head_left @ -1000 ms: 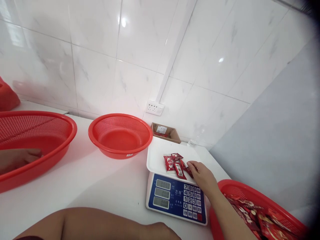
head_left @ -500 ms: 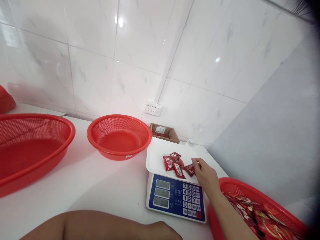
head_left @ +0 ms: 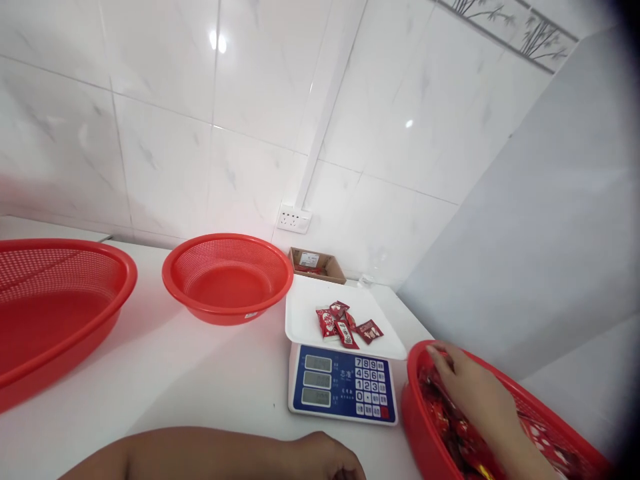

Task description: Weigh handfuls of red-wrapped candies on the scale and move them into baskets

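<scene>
Several small red packets (head_left: 344,328) lie on the white tray (head_left: 373,303) of a digital scale with a blue keypad panel (head_left: 345,385). My right hand (head_left: 465,380) is over the near-left part of a red basket (head_left: 419,407) full of red packets, at the lower right. Its fingers bend down among the packets, and their tips are partly hidden. Near the bottom edge, in front of the scale, my left hand (head_left: 333,459) rests with curled fingers; what it holds, if anything, is hidden.
Two red mesh baskets stand on the white table, a round one (head_left: 227,310) left of the scale and a larger one (head_left: 107,320) at the far left. Behind the scale is an open cardboard box (head_left: 334,270), below a wall socket (head_left: 294,219).
My right hand has left a dark red packet on the scale tray and moved right and down into the basket of packets. The view has shifted slightly right.
</scene>
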The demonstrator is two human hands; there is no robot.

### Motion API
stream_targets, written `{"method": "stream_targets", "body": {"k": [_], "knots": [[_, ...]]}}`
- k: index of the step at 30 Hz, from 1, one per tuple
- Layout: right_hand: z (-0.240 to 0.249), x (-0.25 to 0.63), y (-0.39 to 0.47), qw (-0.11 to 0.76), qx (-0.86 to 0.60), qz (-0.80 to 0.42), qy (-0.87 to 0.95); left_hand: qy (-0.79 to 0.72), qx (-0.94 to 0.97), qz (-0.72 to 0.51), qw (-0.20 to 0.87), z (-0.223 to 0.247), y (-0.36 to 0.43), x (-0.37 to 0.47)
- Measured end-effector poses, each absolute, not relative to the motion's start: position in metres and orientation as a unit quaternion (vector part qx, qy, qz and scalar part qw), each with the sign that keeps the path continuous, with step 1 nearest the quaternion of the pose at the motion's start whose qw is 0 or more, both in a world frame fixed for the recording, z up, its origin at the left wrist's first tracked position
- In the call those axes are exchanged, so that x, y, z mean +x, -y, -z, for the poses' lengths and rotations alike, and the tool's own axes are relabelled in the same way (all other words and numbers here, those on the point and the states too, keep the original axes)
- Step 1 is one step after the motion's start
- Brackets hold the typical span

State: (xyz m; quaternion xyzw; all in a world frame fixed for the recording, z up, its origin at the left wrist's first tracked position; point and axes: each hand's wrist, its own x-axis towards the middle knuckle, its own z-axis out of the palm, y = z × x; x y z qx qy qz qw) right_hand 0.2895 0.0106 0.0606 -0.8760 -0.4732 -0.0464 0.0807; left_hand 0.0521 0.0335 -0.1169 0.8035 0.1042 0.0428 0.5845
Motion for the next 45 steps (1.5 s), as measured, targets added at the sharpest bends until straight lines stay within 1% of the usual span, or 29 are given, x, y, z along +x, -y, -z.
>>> {"method": "stream_targets", "body": {"k": [2,3,6,8,10,12,13,16,18,20,23,25,27,30,34,40,43,45], "knots": [[-0.059,0.291,0.005,0.097,-0.863,0.055,0.492,-0.115,0.805,-0.039,0.581,0.112,-0.033,0.050],[-0.057,0.287,0.014,0.123,-0.851,0.069,0.506,-0.121,0.804,-0.033,0.581,0.109,-0.032,0.049],[-0.043,0.261,0.042,0.251,-0.789,0.083,0.555,-0.136,0.802,-0.039,0.580,0.102,-0.029,0.046],[-0.022,0.234,0.058,0.326,-0.735,0.017,0.594,-0.150,0.800,-0.052,0.579,0.094,-0.025,0.043],[0.009,0.207,0.066,0.366,-0.694,-0.075,0.616,-0.165,0.802,-0.063,0.571,0.084,-0.021,0.039],[0.041,0.186,0.064,0.409,-0.669,-0.168,0.597,-0.168,0.807,-0.073,0.561,0.075,-0.017,0.035],[0.056,0.179,0.060,0.443,-0.667,-0.193,0.567,-0.166,0.810,-0.078,0.558,0.071,-0.015,0.033],[0.084,0.174,0.049,0.536,-0.662,-0.210,0.480,-0.157,0.811,-0.081,0.558,0.063,-0.014,0.032],[0.088,0.176,0.047,0.565,-0.664,-0.197,0.448,-0.148,0.815,-0.081,0.554,0.061,-0.014,0.033],[0.084,0.176,0.049,0.563,-0.658,-0.203,0.458,-0.146,0.823,-0.083,0.543,0.060,-0.013,0.035],[0.076,0.173,0.055,0.533,-0.672,-0.213,0.468,-0.145,0.836,-0.080,0.523,0.060,-0.010,0.036],[0.073,0.170,0.058,0.525,-0.679,-0.211,0.468,-0.132,0.856,-0.082,0.494,0.058,-0.010,0.035],[0.071,0.169,0.060,0.529,-0.679,-0.209,0.464,-0.112,0.885,-0.097,0.441,0.055,-0.013,0.032],[0.071,0.170,0.059,0.534,-0.678,-0.210,0.459,-0.101,0.923,-0.152,0.338,0.044,-0.026,0.025],[0.077,0.174,0.057,0.535,-0.671,-0.210,0.468,-0.131,0.940,-0.219,0.228,0.018,-0.051,0.014],[0.090,0.181,0.056,0.556,-0.631,-0.252,0.478,-0.191,0.944,-0.254,0.086,-0.022,-0.085,0.002],[0.090,0.183,0.058,0.547,-0.636,-0.266,0.476,-0.206,0.943,-0.259,0.036,-0.030,-0.101,0.002],[0.088,0.183,0.060,0.537,-0.640,-0.274,0.476,-0.245,0.940,-0.232,0.044,-0.031,-0.109,0.007]]}}
